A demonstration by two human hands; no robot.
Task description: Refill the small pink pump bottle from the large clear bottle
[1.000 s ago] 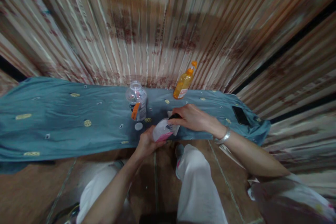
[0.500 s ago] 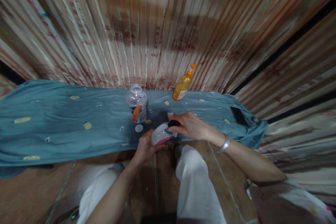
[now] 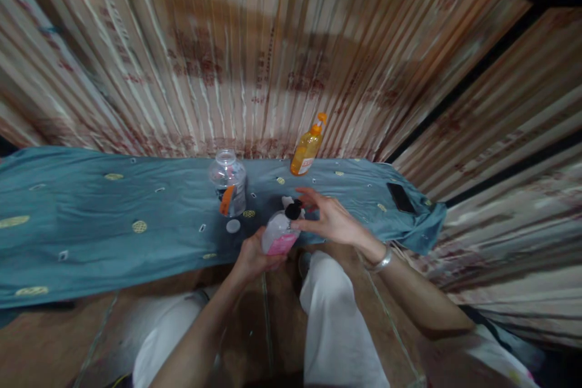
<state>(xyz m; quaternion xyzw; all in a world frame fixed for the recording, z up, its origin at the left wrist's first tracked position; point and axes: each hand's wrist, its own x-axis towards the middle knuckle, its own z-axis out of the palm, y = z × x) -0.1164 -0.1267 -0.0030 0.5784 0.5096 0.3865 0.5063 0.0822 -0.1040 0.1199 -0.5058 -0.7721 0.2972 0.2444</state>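
Note:
My left hand is wrapped round the lower part of a clear bottle with a pink label. The bottle tilts to the right, its black top uppermost. Fingers apart, my right hand is beside that black top; its thumb reaches near the bottle's shoulder, and whether it touches cannot be made out. Behind the top lies a small white thing, partly hidden. A clear plastic jar without a lid stands to the left, with a round white cap lying in front of it.
An orange pump bottle stands at the back of the blue cloth, near the pleated curtain. A dark phone lies at the cloth's right end. My legs are below the front edge.
My right hand has loosened from the bottle's black top and its fingers have spread. The bottle has turned more upright, showing more pink label. The view has shifted slightly.

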